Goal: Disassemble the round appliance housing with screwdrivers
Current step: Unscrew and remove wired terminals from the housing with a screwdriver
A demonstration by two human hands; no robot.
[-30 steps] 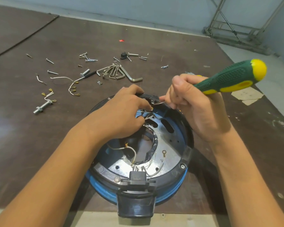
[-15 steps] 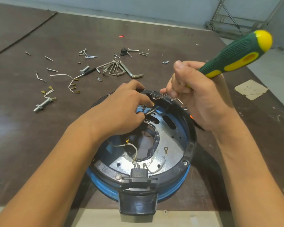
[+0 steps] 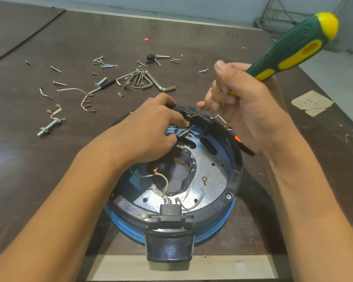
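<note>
Gripping a dimpled green-and-yellow rubber screwdriver (image 3: 289,49), the right hand (image 3: 245,115) angles its thin steel tip at the far rim of the round housing (image 3: 235,180). The housing has a black plastic ring, a blue wall and a speckled galvanised plate, and it sits at the dark worktop's (image 3: 49,159) near edge. The left hand's (image 3: 149,135) fingers (image 3: 177,121) pinch a brass-tipped wire (image 3: 184,132) there.

The left hand (image 3: 149,131) covers the far-left rim of the housing (image 3: 235,176), and its curled fingers hide most of the wires (image 3: 183,132) they pinch. The right hand (image 3: 245,110) swallows the middle of the screwdriver (image 3: 293,45), and the tip is too small to tell what it sits on. Behind that hand an orange-and-black tool (image 3: 237,139) barely peeks out. Both forearms run off the bottom edge. The frame (image 3: 277,11) is cut off at the top. Marks on the paper (image 3: 312,102) are unreadable.
</note>
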